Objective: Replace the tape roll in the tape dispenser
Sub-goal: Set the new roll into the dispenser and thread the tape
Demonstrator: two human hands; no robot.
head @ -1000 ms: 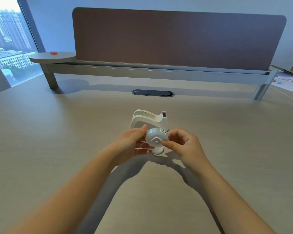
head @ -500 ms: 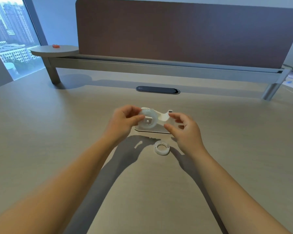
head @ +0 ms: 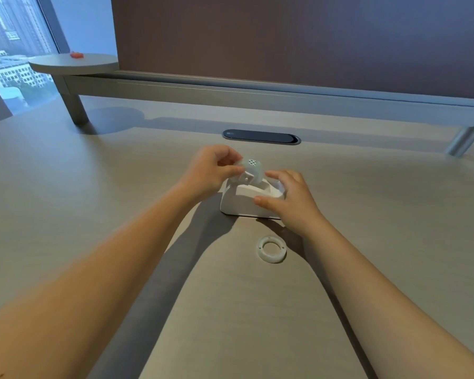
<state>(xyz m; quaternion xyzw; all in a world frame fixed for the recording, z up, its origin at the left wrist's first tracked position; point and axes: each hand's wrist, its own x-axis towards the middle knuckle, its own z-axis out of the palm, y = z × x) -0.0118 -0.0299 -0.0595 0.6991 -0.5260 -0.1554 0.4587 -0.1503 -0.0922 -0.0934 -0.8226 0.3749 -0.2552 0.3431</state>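
Left hand (head: 211,170) is pinching a tape roll (head: 251,170) between thumb and fingertips, holding it right over the back end of the white tape dispenser (head: 244,202), roll tilted a bit and sitting on a hub with little holes in its face. Can't really tell if the hub is seated in the slot or just resting above it. Right hand (head: 290,201) is on the front half of the dispenser, thumb pressed against the near side wall and fingers curled over the top, so it's gripping the body. The dispenser stands on the tabletop (head: 93,214) about midway across, nearer the far edge than the near one. Just beside the right wrist, toward the near edge, a white empty ring (head: 271,248) lies flat on its own, touching nothing. Past the hands there's a dark oval cable slot (head: 261,136) set into the tabletop, then a rail and a brown divider panel (head: 285,36) along the far edge. Small round shelf (head: 74,62) at the far left corner with something red (head: 76,54) on it.
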